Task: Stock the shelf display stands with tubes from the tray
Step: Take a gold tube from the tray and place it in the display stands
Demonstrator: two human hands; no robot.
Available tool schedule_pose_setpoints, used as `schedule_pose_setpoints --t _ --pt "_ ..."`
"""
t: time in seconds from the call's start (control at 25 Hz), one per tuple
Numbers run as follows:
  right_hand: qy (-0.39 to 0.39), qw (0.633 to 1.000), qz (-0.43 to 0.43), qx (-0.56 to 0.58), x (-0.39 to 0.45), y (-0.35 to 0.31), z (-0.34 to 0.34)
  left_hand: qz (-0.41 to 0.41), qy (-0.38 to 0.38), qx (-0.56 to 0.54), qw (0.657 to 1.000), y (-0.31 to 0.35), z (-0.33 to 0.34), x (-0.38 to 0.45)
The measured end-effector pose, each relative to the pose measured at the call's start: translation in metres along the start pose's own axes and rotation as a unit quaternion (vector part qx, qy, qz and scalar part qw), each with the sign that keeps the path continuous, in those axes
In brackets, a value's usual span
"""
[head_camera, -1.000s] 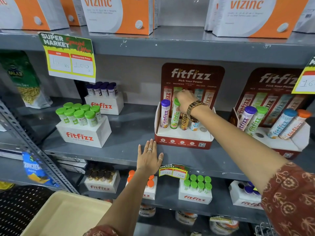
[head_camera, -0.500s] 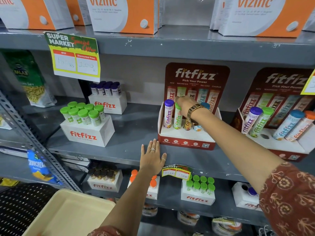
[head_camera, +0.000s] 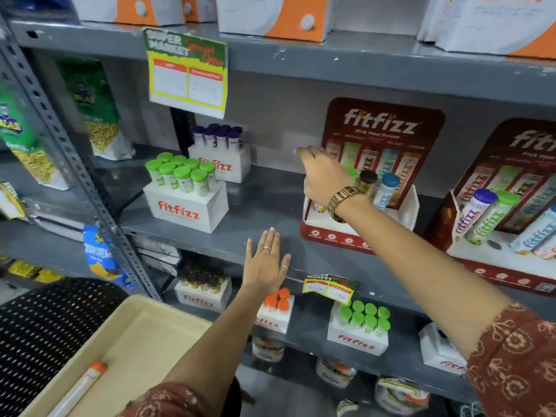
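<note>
A red fitfizz display stand (head_camera: 337,237) sits on the middle shelf and holds a green-capped tube (head_camera: 352,172), a brown-capped tube (head_camera: 367,179) and a blue-capped tube (head_camera: 388,189). My right hand (head_camera: 325,179) hovers in front of the stand's left side with loose fingers and nothing in it, hiding the leftmost tubes. My left hand (head_camera: 266,263) lies flat and open on the shelf's front edge. At the lower left, the beige tray (head_camera: 144,308) holds one orange-capped tube (head_camera: 81,386).
A second red stand (head_camera: 511,269) with several tubes is at the right. White fitfizz boxes of green-capped (head_camera: 183,206) and purple-capped tubes (head_camera: 222,164) stand at the left. More boxes fill the lower shelf (head_camera: 358,335). A black perforated chair (head_camera: 45,329) sits under the tray.
My right hand has come off the green tube and lifted up and left, away from the stand. The view has tilted down, bringing the tray's orange-capped tube into sight. My left hand stays put.
</note>
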State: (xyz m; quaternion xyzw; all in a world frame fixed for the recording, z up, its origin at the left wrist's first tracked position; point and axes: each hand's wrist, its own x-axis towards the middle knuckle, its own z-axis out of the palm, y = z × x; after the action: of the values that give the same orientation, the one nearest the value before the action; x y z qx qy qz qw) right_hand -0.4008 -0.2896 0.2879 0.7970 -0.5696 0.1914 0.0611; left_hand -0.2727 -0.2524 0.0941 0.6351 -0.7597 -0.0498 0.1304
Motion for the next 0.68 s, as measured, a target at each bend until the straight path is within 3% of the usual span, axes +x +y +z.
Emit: schedule_pose_setpoints --t 0.2,0.44,0.68 --pt "-0.04 0.994 -0.097 0.037 -0.026 -0.074 0.057 -0.054 0.02 0.05 0.997 -0.105 -0.02 -0.071" --pt "-0.144 0.966 -0.197 0.08 -0.085 -0.181 0.148 -0.16 -0.07 0.067 0.982 -0.211 -0.014 -0.197" --pt "-0.273 0.909 -0.305 0.074 -0.157 -0.262 0.243 -0.234 -0.184 0.077 0.952 -0.278 0.032 -0.311"
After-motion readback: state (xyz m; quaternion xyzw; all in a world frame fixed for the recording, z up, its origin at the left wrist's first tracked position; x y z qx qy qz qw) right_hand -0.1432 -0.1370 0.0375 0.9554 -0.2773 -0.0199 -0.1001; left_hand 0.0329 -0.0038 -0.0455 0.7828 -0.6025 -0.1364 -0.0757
